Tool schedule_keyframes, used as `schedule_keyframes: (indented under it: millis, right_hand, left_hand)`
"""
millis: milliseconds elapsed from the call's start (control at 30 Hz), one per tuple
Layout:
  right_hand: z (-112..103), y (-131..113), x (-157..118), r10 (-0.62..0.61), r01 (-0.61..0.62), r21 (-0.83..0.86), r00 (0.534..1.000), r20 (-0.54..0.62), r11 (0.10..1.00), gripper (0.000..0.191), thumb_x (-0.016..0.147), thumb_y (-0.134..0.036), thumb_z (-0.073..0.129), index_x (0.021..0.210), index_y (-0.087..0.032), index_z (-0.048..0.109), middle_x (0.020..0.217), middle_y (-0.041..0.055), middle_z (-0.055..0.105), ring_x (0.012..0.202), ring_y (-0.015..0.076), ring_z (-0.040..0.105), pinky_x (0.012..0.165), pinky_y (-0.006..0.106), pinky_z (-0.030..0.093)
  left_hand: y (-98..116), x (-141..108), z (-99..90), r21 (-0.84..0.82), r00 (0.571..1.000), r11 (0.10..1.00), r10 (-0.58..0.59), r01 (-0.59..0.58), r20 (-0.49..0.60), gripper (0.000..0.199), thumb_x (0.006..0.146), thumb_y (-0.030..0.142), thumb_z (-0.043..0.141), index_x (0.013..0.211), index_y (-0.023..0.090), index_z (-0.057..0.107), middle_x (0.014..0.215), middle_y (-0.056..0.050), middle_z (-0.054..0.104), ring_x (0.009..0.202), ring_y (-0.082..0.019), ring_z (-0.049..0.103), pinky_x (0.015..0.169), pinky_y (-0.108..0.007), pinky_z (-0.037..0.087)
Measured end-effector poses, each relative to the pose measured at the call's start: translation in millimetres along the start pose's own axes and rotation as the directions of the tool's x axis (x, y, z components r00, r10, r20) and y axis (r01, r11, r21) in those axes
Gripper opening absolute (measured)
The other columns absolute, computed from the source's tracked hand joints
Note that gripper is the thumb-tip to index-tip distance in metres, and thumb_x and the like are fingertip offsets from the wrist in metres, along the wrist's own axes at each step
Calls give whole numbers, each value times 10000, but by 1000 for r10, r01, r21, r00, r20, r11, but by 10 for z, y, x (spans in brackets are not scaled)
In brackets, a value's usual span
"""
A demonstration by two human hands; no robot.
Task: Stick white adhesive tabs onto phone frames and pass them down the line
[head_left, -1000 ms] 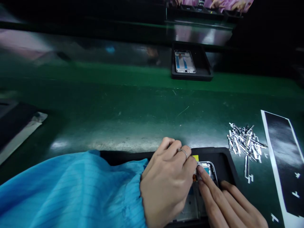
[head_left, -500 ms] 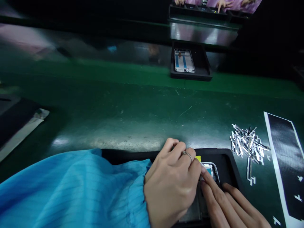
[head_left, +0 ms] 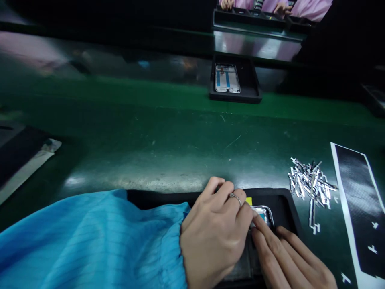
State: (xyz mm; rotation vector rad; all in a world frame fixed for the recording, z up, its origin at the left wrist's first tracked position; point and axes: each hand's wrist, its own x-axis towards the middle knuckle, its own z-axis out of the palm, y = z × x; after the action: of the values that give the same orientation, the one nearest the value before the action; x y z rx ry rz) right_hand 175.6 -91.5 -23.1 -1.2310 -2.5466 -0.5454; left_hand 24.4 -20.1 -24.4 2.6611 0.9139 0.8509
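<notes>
A phone frame (head_left: 267, 212) with a silvery rim and a teal patch lies in a black tray (head_left: 282, 196), mostly covered by my hands. My left hand (head_left: 218, 228), with a ring and a blue sleeve, rests over it with fingers curled; its fingertips are hidden underneath. From the lower right, my right hand (head_left: 285, 257) brings two fingertips close together at the frame, right against my left hand's index finger. What either hand grips is hidden. A yellow tab (head_left: 248, 201) shows beside my left knuckles. A dark grey flat panel (head_left: 240, 269) is partly visible below my left hand.
Right of the tray lie a pile of small metallic strips (head_left: 311, 180) and a black sheet with white edges (head_left: 355, 180). Farther back, another black tray (head_left: 251, 94) holds a phone frame (head_left: 227, 78). Dark flat items (head_left: 27, 148) sit at left. People's hands (head_left: 282, 8) show beyond.
The view has shifted slightly, so the things on the table appear a little farther left. My hands keep nearly the same pose at the phone frame. A far person's hand has moved.
</notes>
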Motion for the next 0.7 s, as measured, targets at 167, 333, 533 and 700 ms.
schedule_keyframes:
  millis: [167, 333, 533, 700]
  right_hand:
    - [-11, 17, 5, -12, 12, 11, 1000, 28, 1000, 310, 872, -34, 394, 869, -136, 686, 793, 49, 717, 595, 113, 654, 647, 206, 543]
    - [3, 3, -29, 17, -17, 42, 1000, 3, 999, 322, 860, -22, 377, 893, -128, 679, 837, 73, 715, 638, 128, 657, 673, 231, 532]
    - [51, -20, -64, 32, -31, 37, 999, -19, 999, 308, 847, -17, 389, 890, -123, 676, 946, 106, 700, 680, 135, 660, 693, 242, 524]
    - [36, 0, -47, 17, -17, 47, 1000, -13, 999, 369, 870, 2, 314, 884, -115, 663, 949, 107, 698, 668, 131, 662, 669, 251, 533]
  left_hand:
    - [-10, 38, -55, 100, 994, 991, 83, -89, 70, 399, 881, 23, 247, 731, 115, 605, 651, -54, 571, 592, -189, 454, 595, -346, 387]
    - [-62, -11, -99, 162, 963, 950, 269, -267, 8, 440, 916, 57, 227, 827, 107, 655, 615, -45, 580, 574, -177, 458, 709, -370, 420]
    - [-86, -52, -188, 173, 930, 913, 360, -368, 77, 415, 914, 51, 257, 892, 100, 668, 762, -67, 666, 701, -184, 515, 839, -376, 415]
    - [-95, -12, -109, 42, 994, 994, 99, -101, 51, 378, 891, 85, 309, 647, 141, 592, 672, -46, 577, 624, -180, 442, 600, -345, 377]
